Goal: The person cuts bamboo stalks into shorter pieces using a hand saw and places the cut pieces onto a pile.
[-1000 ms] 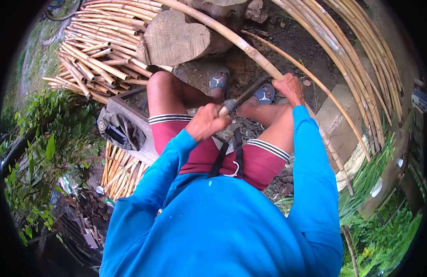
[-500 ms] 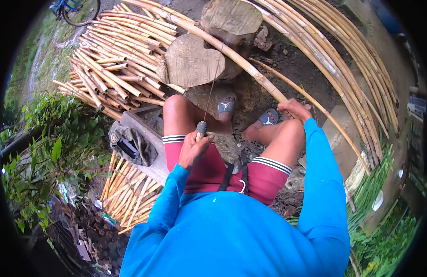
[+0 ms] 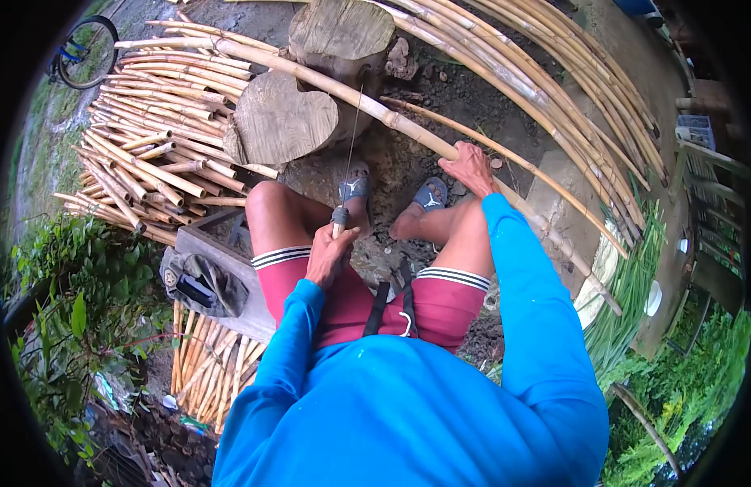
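My left hand (image 3: pixel 328 258) is closed around the handle of a long knife (image 3: pixel 351 150), close above my left thigh. Its narrow blade points up and away, seen nearly edge-on, and overlaps the bamboo pole in view; I cannot tell whether they touch. My right hand (image 3: pixel 470 169) grips that long bamboo pole (image 3: pixel 408 127) above my right knee. The pole passes over the nearer wood stump (image 3: pixel 282 122), and its far end reaches over the cut bamboo pile (image 3: pixel 140 134). Its near part runs behind my right forearm towards the lower right.
A second stump (image 3: pixel 339 31) stands behind the first. Long bamboo poles (image 3: pixel 546 89) lie along the right, and a thinner pole (image 3: pixel 513 154) lies nearer. At my left are a wooden bench (image 3: pixel 241 296) with a camouflage cloth item (image 3: pixel 201 282) and more cut bamboo (image 3: pixel 209 349).
The view has shifted right. The bamboo pole's far end has swung left over the cut pile, and my right hand's grip looks changed. The knife stays in my left hand.
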Available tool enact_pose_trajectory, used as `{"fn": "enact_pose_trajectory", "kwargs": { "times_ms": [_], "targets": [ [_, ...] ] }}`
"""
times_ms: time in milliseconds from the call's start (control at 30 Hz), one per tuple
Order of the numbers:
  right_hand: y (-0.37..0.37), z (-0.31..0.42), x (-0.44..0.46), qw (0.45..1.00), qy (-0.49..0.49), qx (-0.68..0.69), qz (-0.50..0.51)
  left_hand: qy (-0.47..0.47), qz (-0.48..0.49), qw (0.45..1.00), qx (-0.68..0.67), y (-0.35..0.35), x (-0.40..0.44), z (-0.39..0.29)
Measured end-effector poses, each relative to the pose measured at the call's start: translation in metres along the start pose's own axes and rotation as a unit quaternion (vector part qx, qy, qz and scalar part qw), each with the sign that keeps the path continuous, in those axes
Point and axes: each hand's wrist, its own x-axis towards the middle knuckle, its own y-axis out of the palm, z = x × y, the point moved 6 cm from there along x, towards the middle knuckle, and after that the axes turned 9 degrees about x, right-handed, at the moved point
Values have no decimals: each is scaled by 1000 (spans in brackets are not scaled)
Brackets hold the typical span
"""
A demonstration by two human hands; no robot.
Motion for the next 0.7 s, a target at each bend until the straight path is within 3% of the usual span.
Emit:
{"fn": "enact_pose_trajectory", "kwargs": {
  "times_ms": [167, 233, 367, 500, 567, 700],
  "targets": [
    [-1, -6, 7, 1000, -8, -2, 13, 34, -18, 990, 137, -3, 16, 21],
    [-10, 3, 5, 999, -33, -23, -3, 100, -59, 962, 248, -2, 15, 10],
    [-7, 2, 6, 999, -27, -17, -17, 112, -73, 948, 290, 4, 5, -10],
    [14, -15, 13, 996, 65, 49, 38, 125, -77, 945, 293, 9, 8, -14],
    [22, -21, 14, 986, 116, 65, 101, 108, -64, 944, 305, 9, 12, -12],
    [14, -21, 14, 983, 114, 85, 116, 49, -21, 968, 247, 12, 22, -6]
  ]
}}
